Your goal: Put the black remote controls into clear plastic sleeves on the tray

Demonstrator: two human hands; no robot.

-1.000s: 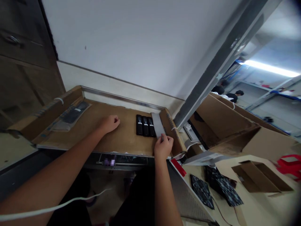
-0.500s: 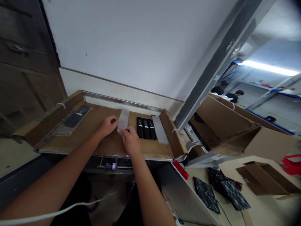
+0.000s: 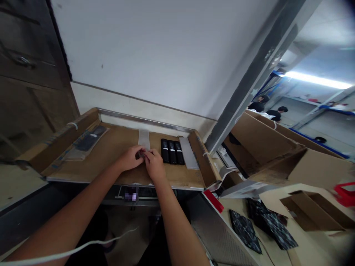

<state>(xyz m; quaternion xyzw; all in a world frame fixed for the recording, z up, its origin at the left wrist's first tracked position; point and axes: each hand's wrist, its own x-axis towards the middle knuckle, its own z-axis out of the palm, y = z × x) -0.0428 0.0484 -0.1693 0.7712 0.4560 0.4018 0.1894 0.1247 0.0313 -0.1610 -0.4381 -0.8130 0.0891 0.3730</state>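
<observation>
Both hands met at the near end of a pale plastic sleeve [image 3: 144, 139] that lay flat on the cardboard surface [image 3: 116, 162]. The left hand [image 3: 129, 158] and the right hand [image 3: 154, 165] each had a closed fingertip grip on the sleeve's near edge, thumbs and forefingers pinched together on it; whether something small and dark sat between the fingers was too blurred to tell. The sleeve ran away from the hands toward the metal rail [image 3: 144, 120] at the back of the surface.

Just beside the right hand, three black remotes [image 3: 172, 151] lay side by side, touching, with a second pale sleeve [image 3: 188, 152] next to them. Far to the left, a bagged remote [image 3: 84, 142] rested near the raised cardboard edge.

The step in hand looked like working open the mouth of the sleeve. The next move would call for parting the two layers at the pinched edge and keeping the opening wide enough for one remote to slide in lengthwise.
</observation>
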